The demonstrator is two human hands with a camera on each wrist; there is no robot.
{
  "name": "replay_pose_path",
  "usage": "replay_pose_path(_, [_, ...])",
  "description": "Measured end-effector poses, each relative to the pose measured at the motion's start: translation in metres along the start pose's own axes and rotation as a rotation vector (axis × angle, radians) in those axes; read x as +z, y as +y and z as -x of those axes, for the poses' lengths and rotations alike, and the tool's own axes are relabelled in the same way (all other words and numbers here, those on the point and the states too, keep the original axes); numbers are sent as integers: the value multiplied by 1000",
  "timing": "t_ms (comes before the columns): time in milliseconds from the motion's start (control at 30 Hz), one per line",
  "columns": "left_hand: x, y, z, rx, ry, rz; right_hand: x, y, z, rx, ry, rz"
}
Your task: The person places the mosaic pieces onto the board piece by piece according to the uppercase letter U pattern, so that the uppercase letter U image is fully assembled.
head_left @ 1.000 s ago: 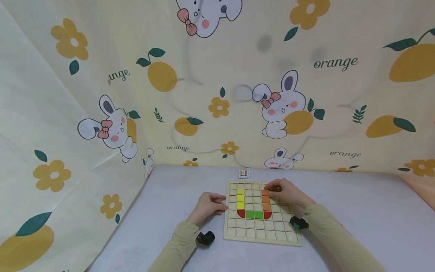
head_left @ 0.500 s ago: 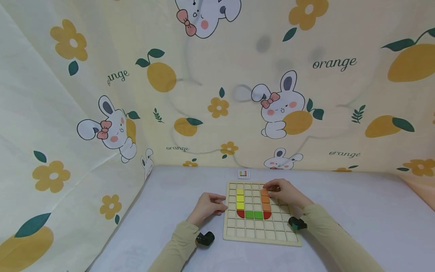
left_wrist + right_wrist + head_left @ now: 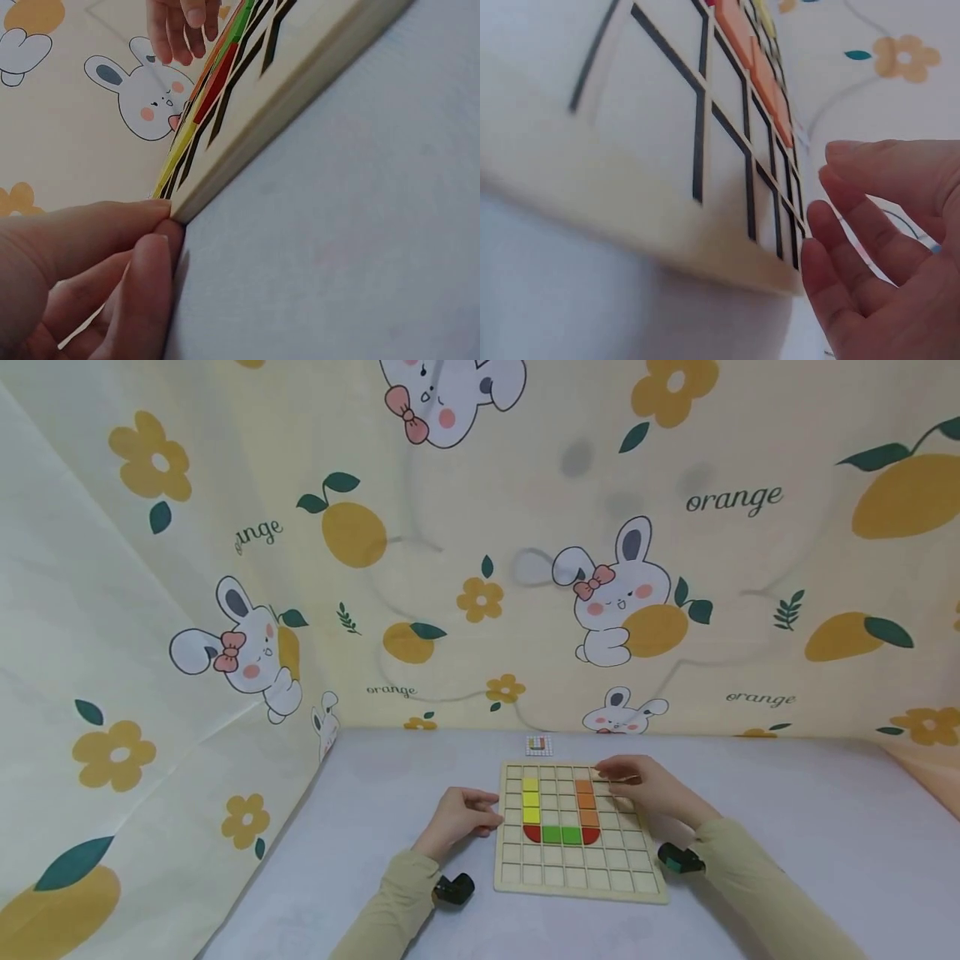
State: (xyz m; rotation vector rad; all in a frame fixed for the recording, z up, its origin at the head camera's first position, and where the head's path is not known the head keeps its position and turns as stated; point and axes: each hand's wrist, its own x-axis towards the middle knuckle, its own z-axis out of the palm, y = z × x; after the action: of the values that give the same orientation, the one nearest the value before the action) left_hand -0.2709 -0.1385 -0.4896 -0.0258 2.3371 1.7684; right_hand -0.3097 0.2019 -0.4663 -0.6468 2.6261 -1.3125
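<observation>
A square wooden grid board (image 3: 573, 877) lies on the table. Set in its cells is a U of tiles: a column of yellow tiles (image 3: 531, 800), a column of orange tiles (image 3: 587, 802), two green tiles (image 3: 561, 835) along the bottom, and a rounded red tile (image 3: 532, 834) at each lower corner. My left hand (image 3: 459, 820) holds the board's left edge between thumb and finger; in the left wrist view its fingertips (image 3: 161, 208) meet the board's rim. Over the far right of the board, my right hand (image 3: 647, 785) has loosely bent fingers, with nothing visible between them.
Behind the board lies a small card (image 3: 538, 745) printed with a coloured U on a grid. The pale table (image 3: 360, 793) backs onto a patterned curtain (image 3: 450, 510). Each wrist carries a black device (image 3: 453, 888).
My right hand has moved right, off the top orange tile, and its fingers have come apart from it. My left hand has stayed at the board's edge.
</observation>
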Motion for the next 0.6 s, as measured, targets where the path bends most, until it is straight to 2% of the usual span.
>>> replay_pose_path(167, [-1,1,2,0,-22,-11,-9,3,17,-11,-17,-34])
replay_pose_path(333, [-9,-2,1,16,-82,21,-20,11,36,6,-11,-53])
replay_pose_path(467, [-24,-4,-1,33,-117,60,-33,19,53,38,-5,-35])
replay_pose_path(600, [-45,0,-3,66,-111,56,-50,29,72,66,22,1])
